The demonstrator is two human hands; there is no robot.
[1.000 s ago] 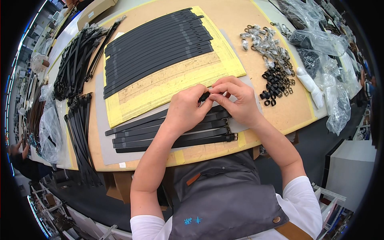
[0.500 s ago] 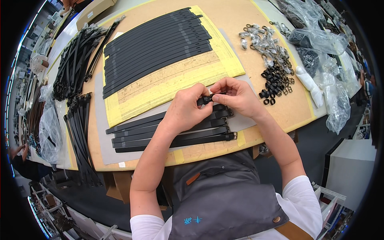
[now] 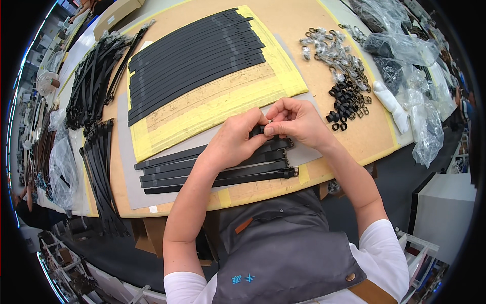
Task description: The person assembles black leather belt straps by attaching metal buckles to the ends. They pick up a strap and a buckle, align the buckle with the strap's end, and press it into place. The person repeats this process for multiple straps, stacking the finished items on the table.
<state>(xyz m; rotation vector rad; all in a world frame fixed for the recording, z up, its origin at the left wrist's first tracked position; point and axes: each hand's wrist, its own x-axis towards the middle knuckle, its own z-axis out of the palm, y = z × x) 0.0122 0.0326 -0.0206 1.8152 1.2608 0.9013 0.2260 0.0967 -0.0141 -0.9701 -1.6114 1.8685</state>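
Observation:
Close together over the near middle of the table, my left hand (image 3: 232,138) and my right hand (image 3: 299,124) both have their fingers closed on the end of a black belt (image 3: 257,131). My right thumb and forefinger pinch at its tip; whatever small part sits between them is mostly hidden. Just beneath my hands lie several black belts (image 3: 169,178) side by side, their metal buckles pointing right. Beyond them, a row of flat black straps (image 3: 197,63) covers much of a yellow-edged board (image 3: 268,91).
On the right lie wrapped metal buckles (image 3: 329,48), a heap of black belt loops (image 3: 341,99) and a white wrapped roll (image 3: 391,107). Piles of black belts (image 3: 93,83) fill the left, some hanging over the near edge. Clear plastic bags (image 3: 422,109) crowd the far right.
The right fingers have shifted slightly over the belt end, covering more of it. Both hands stay in nearly the same place, and the view has tilted a little.

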